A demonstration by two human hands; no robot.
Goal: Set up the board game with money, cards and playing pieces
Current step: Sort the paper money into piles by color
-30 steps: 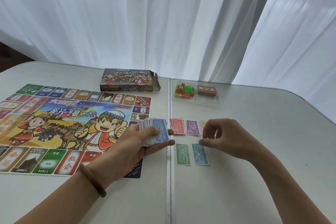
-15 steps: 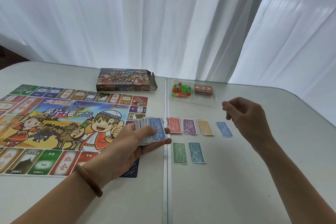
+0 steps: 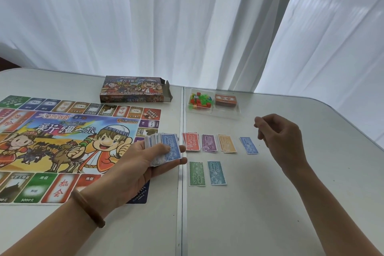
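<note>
Tabletop unchanged; right hand [image 3: 278, 137] hovers, fingers loosely curled, left hand [image 3: 143, 164] still gripping money stack [image 3: 164, 148].

Both of my forearms are bare, with no sleeves in view. On my left wrist I wear a smooth, rounded brown bangle [image 3: 88, 209], wood-like in look. My right wrist carries nothing.
</note>
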